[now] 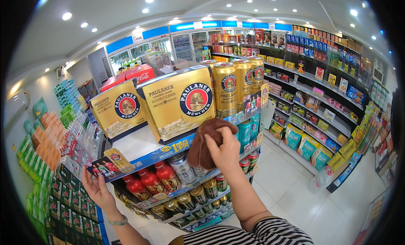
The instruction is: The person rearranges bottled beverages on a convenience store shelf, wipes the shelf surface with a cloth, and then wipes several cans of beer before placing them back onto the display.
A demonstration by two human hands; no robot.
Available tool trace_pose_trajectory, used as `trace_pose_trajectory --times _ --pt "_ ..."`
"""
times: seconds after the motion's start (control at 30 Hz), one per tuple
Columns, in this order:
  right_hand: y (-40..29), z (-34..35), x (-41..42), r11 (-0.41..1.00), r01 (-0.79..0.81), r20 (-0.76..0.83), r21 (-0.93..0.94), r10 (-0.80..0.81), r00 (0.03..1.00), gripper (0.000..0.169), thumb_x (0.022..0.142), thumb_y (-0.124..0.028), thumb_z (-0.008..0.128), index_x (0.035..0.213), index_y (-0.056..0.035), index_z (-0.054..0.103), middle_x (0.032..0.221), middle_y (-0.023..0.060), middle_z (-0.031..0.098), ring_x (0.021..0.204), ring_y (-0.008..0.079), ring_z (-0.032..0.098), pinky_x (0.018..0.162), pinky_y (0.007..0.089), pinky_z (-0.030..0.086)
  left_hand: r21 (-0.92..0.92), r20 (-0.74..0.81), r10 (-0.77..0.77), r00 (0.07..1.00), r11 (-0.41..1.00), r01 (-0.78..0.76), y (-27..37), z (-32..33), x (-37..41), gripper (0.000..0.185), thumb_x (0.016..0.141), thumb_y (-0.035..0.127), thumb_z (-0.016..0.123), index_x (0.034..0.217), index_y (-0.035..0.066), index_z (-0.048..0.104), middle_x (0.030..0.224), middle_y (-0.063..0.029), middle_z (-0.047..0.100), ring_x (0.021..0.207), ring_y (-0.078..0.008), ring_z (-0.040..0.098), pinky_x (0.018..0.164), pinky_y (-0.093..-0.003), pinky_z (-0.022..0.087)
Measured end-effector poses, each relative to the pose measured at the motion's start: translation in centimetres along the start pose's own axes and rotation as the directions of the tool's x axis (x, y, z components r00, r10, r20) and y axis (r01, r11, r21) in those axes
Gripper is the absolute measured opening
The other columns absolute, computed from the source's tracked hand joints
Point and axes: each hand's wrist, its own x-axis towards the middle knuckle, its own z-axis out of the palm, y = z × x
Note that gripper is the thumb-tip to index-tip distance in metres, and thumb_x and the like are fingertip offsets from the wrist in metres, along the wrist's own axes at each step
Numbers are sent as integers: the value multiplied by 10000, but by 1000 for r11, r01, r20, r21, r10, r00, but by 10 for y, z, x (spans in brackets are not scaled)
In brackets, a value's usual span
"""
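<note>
My right hand [225, 148] grips a crumpled brown cloth [201, 150] against the blue front edge strip [177, 147] of a store shelf. Fingers of my left hand [98, 188], spread apart, are at the left end of that strip, by a printed card [118, 161] picturing a beer can. On the shelf top [136, 143] a large gold Paulaner beer carton [177, 102] stands right of another gold carton [118, 110]. Tall gold Paulaner cans [225, 87] stand at the right. Below the strip are red bottles [166, 175] and a silver can [182, 169], partly hidden by the cloth.
Red Coca-Cola boxes [139, 73] sit behind the cartons. Stacked green Heineken cartons [71, 200] rise at the left. Snack shelves [316, 87] curve along the right, beyond a white tiled floor [281, 178]. Glass-door coolers [182, 44] line the back wall.
</note>
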Motion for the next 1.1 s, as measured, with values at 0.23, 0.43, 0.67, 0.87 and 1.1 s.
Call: trace_pose_trajectory --times 0.23,0.43,0.67,0.87,1.1 --pt "64 -38 37 988 -154 -93 -10 152 984 258 848 -197 751 934 -20 585 897 209 654 852 420 629 730 454 500 28 13 11 1000 1000 -11 5 3 0 555 979 -51 491 1505 4 321 1466 -161 433 1291 -217 483 1074 -336 393" --pt "75 -46 44 985 -166 -141 -56 157 978 265 861 -179 738 970 -15 560 921 216 649 871 431 617 745 466 488 130 -28 18 999 991 -14 4 6 -1 563 977 -58 486 1511 14 321 1510 -164 395 1308 -216 465 1083 -340 384" --pt "51 -33 15 990 -97 17 -100 99 995 304 873 -241 727 1049 -62 556 961 212 662 904 420 633 730 500 504 132 -43 -34 999 990 40 3 3 0 562 985 -39 494 1514 12 311 1521 -177 383 1371 -243 413 1121 -363 350" --pt "93 -57 46 951 -258 -95 -169 245 965 310 885 -290 697 1075 -71 585 1003 218 669 933 437 630 770 514 501 142 -34 -16 999 990 20 3 3 1 562 987 -34 491 1516 16 309 1523 -177 383 1368 -246 417 1129 -364 332" --pt "142 -88 84 903 -331 -189 -275 287 939 310 899 -286 682 1106 -66 614 1049 224 678 985 437 636 818 487 507 144 -47 -5 999 989 12 5 2 0 575 971 -32 517 1512 16 327 1521 -151 390 1348 -239 437 1120 -352 342"
